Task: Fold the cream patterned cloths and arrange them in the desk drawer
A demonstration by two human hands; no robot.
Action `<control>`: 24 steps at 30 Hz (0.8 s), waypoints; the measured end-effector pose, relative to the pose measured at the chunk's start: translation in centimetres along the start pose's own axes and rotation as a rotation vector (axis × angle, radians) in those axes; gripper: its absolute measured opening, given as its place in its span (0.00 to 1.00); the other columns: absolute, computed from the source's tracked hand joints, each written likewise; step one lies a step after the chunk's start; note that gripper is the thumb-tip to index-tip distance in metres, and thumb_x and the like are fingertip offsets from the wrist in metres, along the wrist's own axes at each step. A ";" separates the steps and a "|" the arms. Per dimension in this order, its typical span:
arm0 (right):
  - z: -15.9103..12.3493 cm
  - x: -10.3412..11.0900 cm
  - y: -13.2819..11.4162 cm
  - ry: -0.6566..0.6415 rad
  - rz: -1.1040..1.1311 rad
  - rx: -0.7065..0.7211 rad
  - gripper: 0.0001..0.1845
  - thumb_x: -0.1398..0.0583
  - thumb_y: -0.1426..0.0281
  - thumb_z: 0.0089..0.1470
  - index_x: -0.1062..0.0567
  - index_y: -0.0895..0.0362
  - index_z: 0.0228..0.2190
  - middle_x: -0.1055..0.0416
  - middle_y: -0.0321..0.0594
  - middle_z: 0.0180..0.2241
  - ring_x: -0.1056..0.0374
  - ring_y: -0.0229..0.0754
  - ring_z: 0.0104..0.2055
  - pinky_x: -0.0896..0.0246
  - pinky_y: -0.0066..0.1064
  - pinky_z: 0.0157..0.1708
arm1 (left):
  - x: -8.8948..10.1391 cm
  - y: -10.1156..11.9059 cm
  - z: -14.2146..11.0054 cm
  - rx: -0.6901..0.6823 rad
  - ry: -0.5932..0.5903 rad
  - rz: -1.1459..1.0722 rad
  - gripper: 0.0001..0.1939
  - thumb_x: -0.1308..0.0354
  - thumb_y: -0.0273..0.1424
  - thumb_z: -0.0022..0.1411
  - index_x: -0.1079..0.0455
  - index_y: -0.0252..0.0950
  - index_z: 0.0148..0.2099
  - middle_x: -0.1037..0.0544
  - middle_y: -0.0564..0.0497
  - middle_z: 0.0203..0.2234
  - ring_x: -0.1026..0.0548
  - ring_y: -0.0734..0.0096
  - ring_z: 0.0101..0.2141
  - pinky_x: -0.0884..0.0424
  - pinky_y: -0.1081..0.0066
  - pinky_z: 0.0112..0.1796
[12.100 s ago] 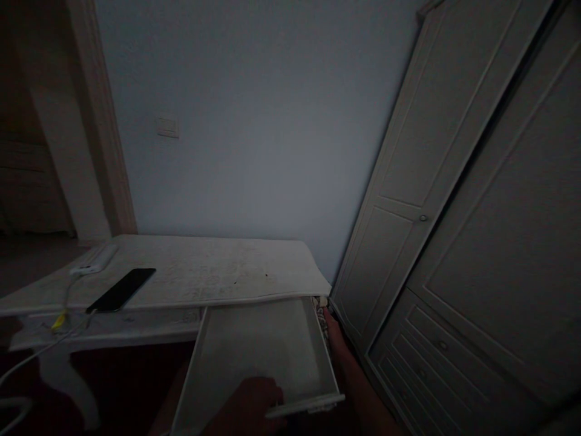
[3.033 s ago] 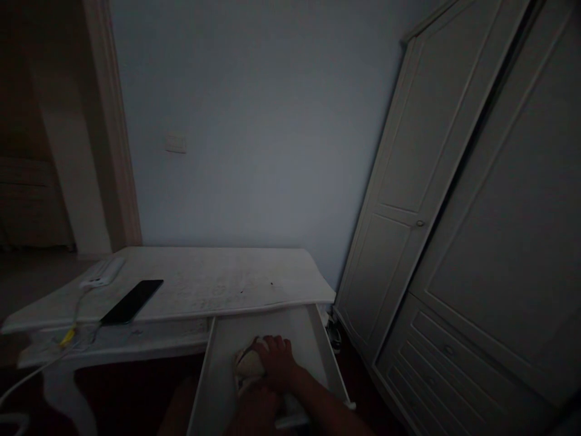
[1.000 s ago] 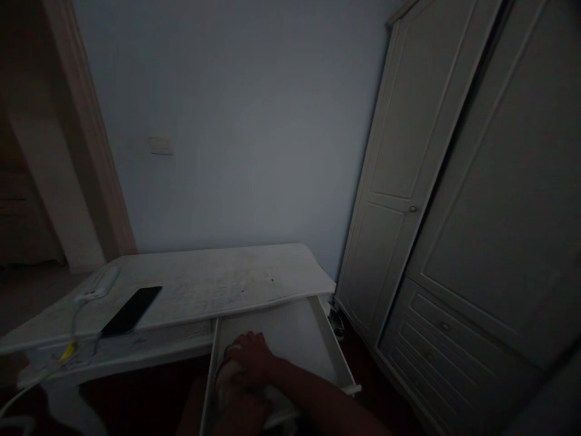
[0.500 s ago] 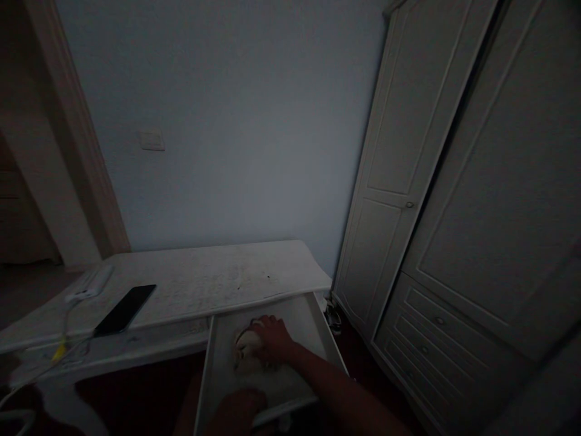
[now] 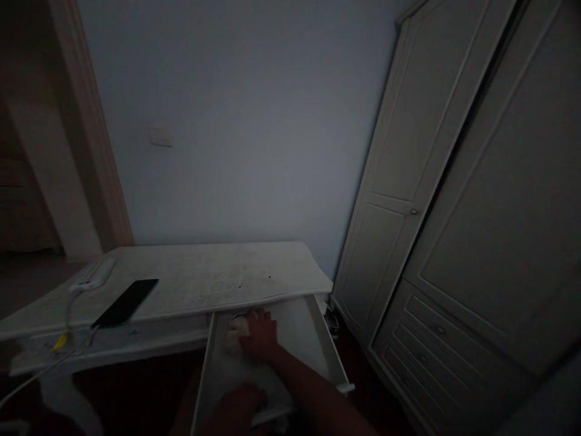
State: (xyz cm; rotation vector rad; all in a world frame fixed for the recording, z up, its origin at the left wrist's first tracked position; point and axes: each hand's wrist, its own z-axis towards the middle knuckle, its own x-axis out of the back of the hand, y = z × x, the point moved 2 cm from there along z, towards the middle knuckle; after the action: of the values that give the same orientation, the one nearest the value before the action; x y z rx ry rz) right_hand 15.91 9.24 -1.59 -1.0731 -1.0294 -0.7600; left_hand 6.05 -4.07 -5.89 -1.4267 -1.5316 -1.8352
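Observation:
The room is dim. A white drawer [image 5: 333, 363] stands pulled out from under a white desk [image 5: 200, 275]. My right hand [image 5: 258, 336] reaches into the drawer's back left part, fingers closed over a pale bundle of cloth [image 5: 236, 330] pressed against the drawer floor. My left hand [image 5: 238, 409] rests on the drawer's front edge at the bottom of the view, fingers curled over it.
A black phone [image 5: 126, 302] lies on the desk's left side beside a white power strip [image 5: 93, 275] with a cable hanging off. A tall white wardrobe [image 5: 454, 212] with lower drawers stands on the right. A door frame [image 5: 86, 133] is at left.
My right hand has pushed the cloth bundle from the middle of the drawer toward its back left, under the desk's edge. My left hand stays on the drawer front.

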 end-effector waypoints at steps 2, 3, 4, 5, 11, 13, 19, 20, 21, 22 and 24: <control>-0.1 -1.5 -2.3 -0.025 0.013 0.112 0.37 0.32 0.48 0.52 0.30 0.44 0.61 0.33 0.51 0.61 0.36 0.65 0.61 0.37 0.59 0.54 | -0.1 -0.2 0.0 -0.021 0.035 -0.031 0.21 0.36 0.45 0.61 0.23 0.45 0.55 0.18 0.44 0.53 0.23 0.50 0.52 0.30 0.58 0.55; -0.2 -2.1 -3.1 -0.034 0.015 0.160 0.37 0.32 0.48 0.52 0.30 0.43 0.61 0.32 0.50 0.61 0.35 0.65 0.60 0.36 0.59 0.54 | -0.1 -0.3 0.0 -0.032 0.049 -0.050 0.23 0.36 0.46 0.62 0.24 0.46 0.57 0.19 0.44 0.55 0.23 0.49 0.54 0.30 0.57 0.55; -0.4 -2.4 -3.6 -0.040 0.015 0.197 0.37 0.32 0.47 0.52 0.30 0.41 0.61 0.32 0.49 0.61 0.35 0.64 0.60 0.36 0.59 0.53 | -0.1 -0.4 -0.1 -0.043 0.055 -0.063 0.25 0.36 0.47 0.62 0.25 0.46 0.59 0.19 0.44 0.56 0.24 0.49 0.54 0.30 0.57 0.55; -0.5 -2.6 -3.7 -0.047 0.012 0.225 0.37 0.32 0.47 0.52 0.30 0.40 0.61 0.32 0.48 0.61 0.34 0.64 0.59 0.36 0.58 0.53 | 0.0 -0.4 -0.1 -0.049 0.047 -0.065 0.25 0.36 0.47 0.62 0.25 0.46 0.59 0.19 0.43 0.56 0.23 0.48 0.54 0.30 0.56 0.55; -0.4 0.5 0.9 -0.059 0.028 0.186 0.35 0.30 0.50 0.52 0.27 0.38 0.60 0.29 0.43 0.59 0.30 0.57 0.57 0.33 0.48 0.53 | 1.0 0.5 -0.3 -0.006 0.002 0.019 0.23 0.35 0.43 0.60 0.23 0.45 0.56 0.19 0.44 0.53 0.22 0.48 0.53 0.29 0.56 0.55; -0.2 1.9 3.2 -0.008 0.030 0.083 0.32 0.32 0.52 0.55 0.26 0.40 0.59 0.28 0.44 0.59 0.30 0.56 0.58 0.33 0.45 0.53 | 1.2 0.9 -0.3 -0.010 -0.018 0.032 0.22 0.35 0.41 0.60 0.23 0.44 0.56 0.19 0.45 0.53 0.22 0.50 0.53 0.29 0.58 0.55; -0.5 4.4 7.4 0.167 -0.020 -0.300 0.28 0.42 0.58 0.65 0.32 0.51 0.63 0.30 0.56 0.58 0.29 0.60 0.57 0.33 0.48 0.50 | 1.0 0.5 -0.2 -0.065 0.037 -0.011 0.22 0.33 0.40 0.60 0.24 0.46 0.56 0.19 0.47 0.55 0.22 0.53 0.55 0.30 0.59 0.58; -0.5 4.5 7.3 0.185 -0.032 -0.353 0.28 0.43 0.58 0.66 0.33 0.53 0.64 0.30 0.58 0.57 0.29 0.62 0.57 0.33 0.49 0.49 | 0.9 0.5 -0.3 -0.077 0.043 -0.023 0.21 0.33 0.41 0.60 0.24 0.47 0.56 0.19 0.48 0.55 0.23 0.52 0.56 0.31 0.59 0.59; -0.5 4.4 7.0 0.198 -0.043 -0.394 0.28 0.44 0.59 0.66 0.33 0.54 0.63 0.30 0.60 0.56 0.30 0.63 0.57 0.33 0.51 0.49 | 0.9 0.5 -0.3 -0.083 0.049 -0.034 0.21 0.33 0.42 0.61 0.23 0.47 0.55 0.19 0.48 0.55 0.23 0.52 0.56 0.31 0.59 0.59; -0.3 4.2 6.4 0.206 -0.052 -0.422 0.27 0.45 0.60 0.66 0.33 0.54 0.63 0.31 0.62 0.56 0.30 0.65 0.58 0.33 0.53 0.49 | 1.0 0.7 -0.4 -0.081 0.063 -0.045 0.20 0.33 0.44 0.62 0.23 0.47 0.54 0.19 0.47 0.55 0.23 0.52 0.56 0.30 0.59 0.59; 0.1 3.4 4.6 0.204 -0.062 -0.431 0.27 0.43 0.61 0.65 0.32 0.56 0.62 0.33 0.65 0.58 0.33 0.67 0.60 0.35 0.56 0.50 | 1.3 1.2 -0.6 -0.065 0.097 -0.067 0.19 0.34 0.47 0.62 0.22 0.46 0.51 0.17 0.47 0.51 0.21 0.51 0.53 0.28 0.58 0.56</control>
State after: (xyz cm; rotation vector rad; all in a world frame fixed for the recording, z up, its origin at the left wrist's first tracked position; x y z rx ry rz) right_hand 21.20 10.72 0.11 -1.3010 -0.7433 -1.1516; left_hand 6.12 -4.57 -4.10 -1.3085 -1.5022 -1.9801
